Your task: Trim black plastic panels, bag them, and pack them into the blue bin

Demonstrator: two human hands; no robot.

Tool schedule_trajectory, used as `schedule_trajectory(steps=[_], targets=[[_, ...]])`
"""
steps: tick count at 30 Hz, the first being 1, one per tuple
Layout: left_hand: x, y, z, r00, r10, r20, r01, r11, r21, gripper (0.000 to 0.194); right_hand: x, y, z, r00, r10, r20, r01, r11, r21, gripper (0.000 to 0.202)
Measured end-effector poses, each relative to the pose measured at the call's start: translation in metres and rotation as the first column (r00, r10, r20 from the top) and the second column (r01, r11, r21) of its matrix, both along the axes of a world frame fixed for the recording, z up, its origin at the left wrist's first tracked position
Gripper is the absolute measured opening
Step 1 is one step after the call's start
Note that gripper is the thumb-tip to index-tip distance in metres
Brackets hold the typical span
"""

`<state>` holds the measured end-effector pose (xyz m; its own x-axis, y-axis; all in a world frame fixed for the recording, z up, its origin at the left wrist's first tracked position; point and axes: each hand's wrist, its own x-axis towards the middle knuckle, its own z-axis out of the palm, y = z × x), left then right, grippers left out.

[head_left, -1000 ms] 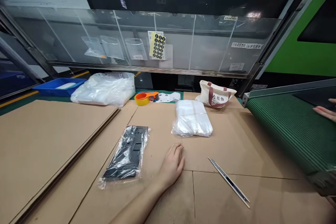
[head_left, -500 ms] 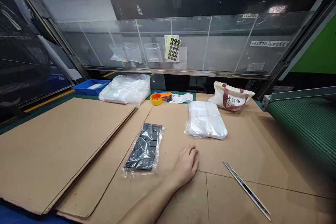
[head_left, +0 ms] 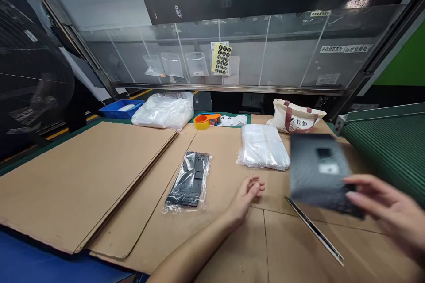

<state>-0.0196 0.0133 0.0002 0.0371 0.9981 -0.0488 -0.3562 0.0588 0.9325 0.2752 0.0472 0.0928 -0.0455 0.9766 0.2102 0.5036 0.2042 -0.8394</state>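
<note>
My right hand (head_left: 387, 208) pinches a dark grey flat panel (head_left: 312, 177) by its right edge; the panel is blurred and held above the cardboard, with a dark square and a pale patch on its face. Over the middle of the cardboard, my left hand (head_left: 247, 196) is raised with its fingers loosely curled apart and nothing in it. To its left lies a black flat part in a clear plastic bag (head_left: 189, 181). A slim utility knife (head_left: 315, 230) rests on the cardboard, below the panel. A stack of clear plastic bags (head_left: 264, 147) lies just beyond my left hand.
Stacked cardboard sheets (head_left: 89, 177) cover the left side. At the back are a blue tray (head_left: 114, 112), a bulging plastic bag (head_left: 164, 110), an orange tape dispenser (head_left: 206, 120) and a cloth bag (head_left: 295, 116). A green ribbed conveyor (head_left: 388, 146) runs along the right.
My right hand has come into view from the right, holding the dark grey panel. My left hand has lifted and turned, its fingers opening toward the panel. The view has shifted slightly.
</note>
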Motion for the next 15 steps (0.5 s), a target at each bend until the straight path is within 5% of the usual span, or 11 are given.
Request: schedule_trajectory(steps=[3, 8, 12, 15], targets=[[0.011, 0.0, 0.004, 0.931, 0.029, 0.363, 0.043, 0.981, -0.189, 0.05, -0.052, -0.043, -0.025, 0.954, 0.299, -0.032, -0.298, 0.931, -0.209, 0.034], [0.004, -0.002, 0.009, 0.869, 0.12, 0.48, 0.026, 0.958, -0.287, 0.036, -0.079, -0.069, -0.038, 0.82, 0.567, -0.08, -0.572, 0.802, -0.173, 0.042], [-0.013, 0.002, -0.003, 0.815, 0.011, 0.579, 0.139, 0.967, -0.214, 0.024, -0.058, -0.045, -0.063, 0.923, 0.355, 0.149, -0.338, 0.932, -0.127, 0.045], [-0.019, 0.005, -0.017, 0.786, -0.07, 0.614, 0.209, 0.965, -0.157, 0.021, -0.04, -0.034, -0.095, 0.923, 0.13, 0.361, -0.119, 0.991, -0.054, 0.046]])
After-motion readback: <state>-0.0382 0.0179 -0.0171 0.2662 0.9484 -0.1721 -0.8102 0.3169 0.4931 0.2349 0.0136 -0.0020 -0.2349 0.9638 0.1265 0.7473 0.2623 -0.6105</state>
